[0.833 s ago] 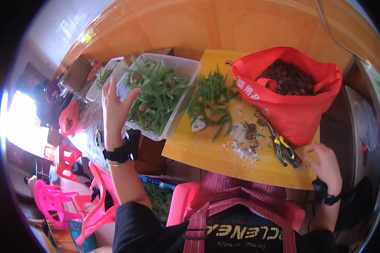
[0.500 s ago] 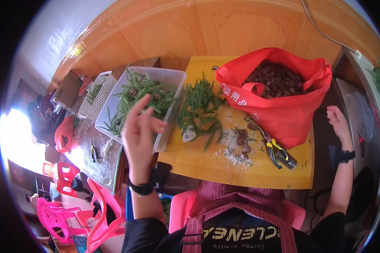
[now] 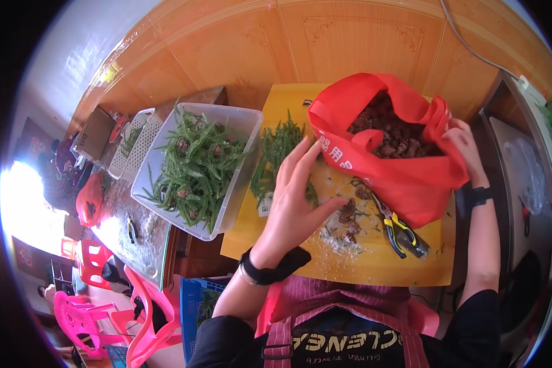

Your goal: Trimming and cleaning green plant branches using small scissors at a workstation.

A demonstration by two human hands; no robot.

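Nearest, the left hand (image 3: 297,196) hovers flat with fingers spread, holding nothing, above the yellow tabletop (image 3: 374,264). Just right of it lie loose cones (image 3: 348,216) and pale crumbs, then yellow-handled pliers (image 3: 402,230). Under and beyond its fingertips lies a heap of green sprigs (image 3: 280,147). Left of it stands a clear tub (image 3: 197,168), rectangular, filled with sprigs and a few cones. Farther right, the right hand (image 3: 465,142) closes on the rim of the red bag (image 3: 405,165), a soft cloth sack with white print on its front, full of brown cones. Beyond the tub are a white slatted basket (image 3: 140,144) and a brown carton (image 3: 95,132). Risk, as judged: tugging the rim could tip the bag and spill cones; a sweeping left hand could knock the loose cones or pliers off the edge.
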